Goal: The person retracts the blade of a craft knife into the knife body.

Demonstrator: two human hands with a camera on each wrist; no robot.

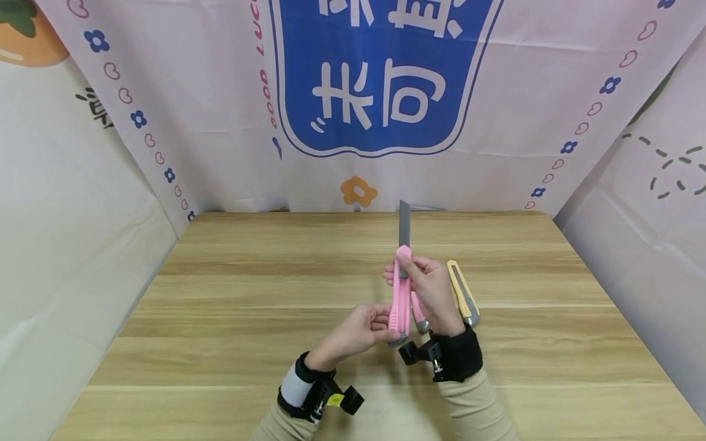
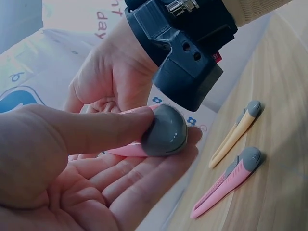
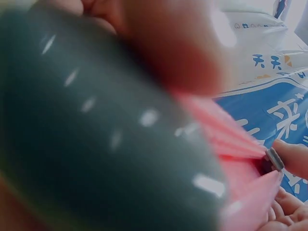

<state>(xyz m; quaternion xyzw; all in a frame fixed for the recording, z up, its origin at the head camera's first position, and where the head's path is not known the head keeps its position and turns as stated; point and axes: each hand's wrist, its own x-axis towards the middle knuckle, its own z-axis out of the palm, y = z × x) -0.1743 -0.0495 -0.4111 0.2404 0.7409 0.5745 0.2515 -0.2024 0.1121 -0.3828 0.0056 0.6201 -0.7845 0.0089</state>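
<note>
Above the near middle of the wooden table (image 1: 231, 343), both hands hold a pink utility knife (image 1: 400, 300) upright in the air, its gray blade (image 1: 404, 226) pushed far out and pointing away from the person. The left hand (image 1: 361, 327) pinches the knife's gray end cap (image 2: 164, 131) between thumb and fingers. The right hand (image 1: 430, 288) wraps the upper handle, thumb up by the slider. Just right of this knife, 2 more lie on the table: another pink one (image 2: 226, 183) and a yellow one (image 1: 463, 293). The step in hand looks like working the blade or the end cap. Any next move calls for a steady grip and fingers kept clear of the long exposed edge.
</note>
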